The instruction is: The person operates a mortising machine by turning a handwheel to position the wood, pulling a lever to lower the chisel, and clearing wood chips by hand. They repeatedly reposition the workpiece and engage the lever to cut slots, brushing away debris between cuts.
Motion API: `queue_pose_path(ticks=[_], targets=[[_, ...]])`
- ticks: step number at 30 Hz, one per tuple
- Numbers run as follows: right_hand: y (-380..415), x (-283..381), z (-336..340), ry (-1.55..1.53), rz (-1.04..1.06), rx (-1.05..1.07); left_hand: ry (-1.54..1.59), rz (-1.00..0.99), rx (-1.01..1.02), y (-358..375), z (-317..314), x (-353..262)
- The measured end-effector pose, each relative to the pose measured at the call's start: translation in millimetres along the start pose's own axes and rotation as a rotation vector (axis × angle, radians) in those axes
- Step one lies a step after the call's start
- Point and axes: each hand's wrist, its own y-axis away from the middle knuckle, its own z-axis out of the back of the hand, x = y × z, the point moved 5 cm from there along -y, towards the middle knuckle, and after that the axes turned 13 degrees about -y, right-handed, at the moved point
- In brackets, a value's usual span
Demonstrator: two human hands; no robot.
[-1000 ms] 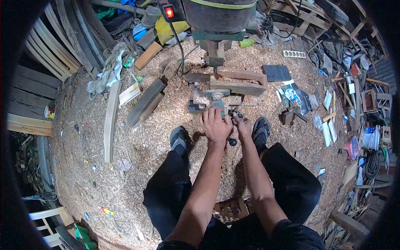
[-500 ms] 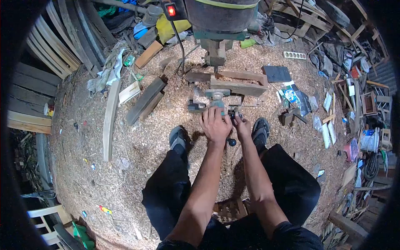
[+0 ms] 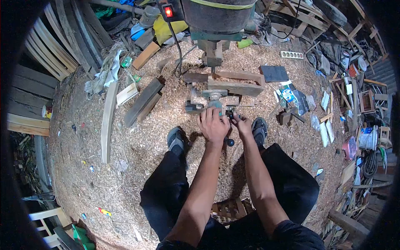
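A large drill-like machine (image 3: pixel 216 18) hangs at the top centre, its bit pointing down at a hollowed wooden block (image 3: pixel 237 86). The block lies on the machine's metal base, behind a greenish vise part (image 3: pixel 215 104). My left hand (image 3: pixel 214 125) rests over the near end of that part, fingers bent and pressed together; what lies under them is hidden. Just to its right, my right hand (image 3: pixel 242 124) pinches at a small dark metal piece (image 3: pixel 229 111). A black ball knob (image 3: pixel 230 142) sticks out below my hands.
Wood shavings (image 3: pixel 137 166) cover the floor. A long pale board (image 3: pixel 109 123) and a dark beam (image 3: pixel 144 101) lie left. A dark flat block (image 3: pixel 273 73) and a power strip (image 3: pixel 291 55) are at the upper right. My shoes (image 3: pixel 176 139) flank the base.
The whole view has shifted slightly, moving most things a little left. My right hand's fingers have shifted slightly at the metal piece; my left hand stays in place.
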Motion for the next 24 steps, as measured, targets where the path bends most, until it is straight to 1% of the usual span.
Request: queue_pose_path(ticks=[1,3,4,7,9,10,11,12,13,14,15,16,17,19,20,21,22,24], targets=[[7.0,18.3,-5.9,0.537,0.180,-0.075,0.007,0.001,-0.005,-0.2,-0.4,-0.2],[31.9,32.1,-29.7,0.782,0.558,-0.238,0.021,0.000,-0.012,-0.3,1.2,-0.8],[30.6,30.3,-31.9,0.798,0.661,-0.187,0.016,0.010,0.027,0.0,0.9,-1.4],[31.5,41.9,-31.3,0.895,0.707,-0.080,0.005,0.029,0.117,1.1,-1.8,0.1],[35.3,60.9,-29.2,0.866,0.508,-0.069,0.007,0.024,0.169,1.0,-1.2,2.1],[47.7,74.6,-32.5,0.916,0.521,-0.077,0.075,0.032,0.238,0.4,3.7,2.9],[54.5,86.9,-35.7,0.961,0.542,-0.086,0.172,0.047,0.229,2.8,3.0,7.9],[61.9,103.0,-40.4,0.900,0.633,-0.135,0.270,0.056,0.219,2.9,2.1,13.6],[68.0,118.1,-47.0,0.819,0.699,-0.107,0.367,0.060,0.211,-0.3,5.6,18.3],[75.7,134.0,-54.4,0.737,0.762,-0.079,0.412,0.033,0.194,-10.8,23.2,18.6],[80.2,152.8,-64.4,0.653,0.829,-0.051,0.427,0.059,0.107,-28.6,39.0,18.8],[109.5,185.9,-85.4,0.560,0.802,-0.055,0.443,0.088,0.023,-46.7,59.3,15.6],[129.1,216.4,-106.1,0.523,0.846,-0.029,0.462,0.117,-0.061,-65.5,82.7,11.6],[158.2,275.6,-143.3,0.452,0.931,0.018,0.481,0.018,-0.301,-128.6,146.3,-11.9],[176.4,307.8,-163.0,0.363,1.024,0.066,0.471,-0.010,-0.421,-159.6,176.0,-23.1],[185.8,338.2,-181.3,0.291,1.096,0.115,0.555,-0.081,-0.536,-194.1,214.1,-36.8],[194.3,368.0,-198.8,0.218,1.164,0.165,0.672,-0.095,-0.600,-224.4,243.5,-48.8],[222.6,427.8,-233.7,0.189,1.236,0.154,0.643,-0.221,-0.663,-279.0,281.7,-69.5]])
